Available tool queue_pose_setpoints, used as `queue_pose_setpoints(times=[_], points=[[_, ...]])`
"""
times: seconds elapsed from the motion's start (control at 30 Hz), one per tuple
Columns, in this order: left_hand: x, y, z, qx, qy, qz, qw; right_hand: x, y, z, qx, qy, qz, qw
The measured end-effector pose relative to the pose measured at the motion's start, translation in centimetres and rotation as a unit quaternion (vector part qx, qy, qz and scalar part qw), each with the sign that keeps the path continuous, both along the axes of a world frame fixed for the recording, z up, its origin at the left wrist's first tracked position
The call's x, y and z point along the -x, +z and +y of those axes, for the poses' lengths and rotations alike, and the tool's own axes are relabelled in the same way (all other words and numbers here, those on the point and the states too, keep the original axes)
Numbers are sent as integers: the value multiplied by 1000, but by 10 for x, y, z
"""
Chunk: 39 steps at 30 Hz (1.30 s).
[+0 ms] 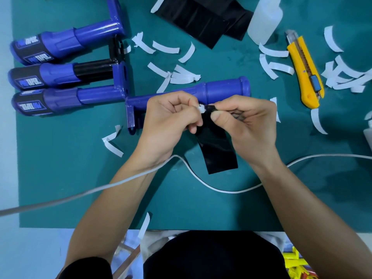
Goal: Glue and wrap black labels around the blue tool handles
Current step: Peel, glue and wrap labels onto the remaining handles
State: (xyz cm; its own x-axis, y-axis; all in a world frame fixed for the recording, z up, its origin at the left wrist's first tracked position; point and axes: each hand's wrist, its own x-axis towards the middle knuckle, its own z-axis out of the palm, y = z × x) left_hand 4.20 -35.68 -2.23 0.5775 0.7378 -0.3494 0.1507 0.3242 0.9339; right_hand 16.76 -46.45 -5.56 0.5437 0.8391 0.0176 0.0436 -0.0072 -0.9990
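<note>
**Backing peel in hand on the black label (pixel 218 152)**

Your left hand (pixel 171 117) pinches the white backing tab (pixel 202 108). Your right hand (pixel 247 121) pinches the label's top edge beside it. The label hangs from your fingers at centre frame, just below the bare blue handle (pixel 223 90) lying across the mat. Step, as judged: stripping the liner before wrapping. Next move calls for a steady pull on the tab, fingers kept off the sticky face, then a square lay onto the handle. Glue bottle (pixel 263 19) stands upper right, well apart. Three labelled handles (pixel 58 72) lie upper left.
</note>
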Motion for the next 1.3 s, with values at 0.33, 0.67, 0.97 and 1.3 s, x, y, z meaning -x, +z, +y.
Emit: queue_pose_setpoints(times=[0.33,0.67,0.97,1.3], points=[[9,-8,0,-359,-15,93,929,-8,7,1,-2,34,122,992],[8,-7,8,-88,-49,-5,995,-10,4,4,16,-60,93,994],[6,-7,10,-12,-47,-1,999,1,11,2,71,-189,-190,961],[8,-7,0,-143,-1,26,989,22,12,2,-34,-224,-448,865]])
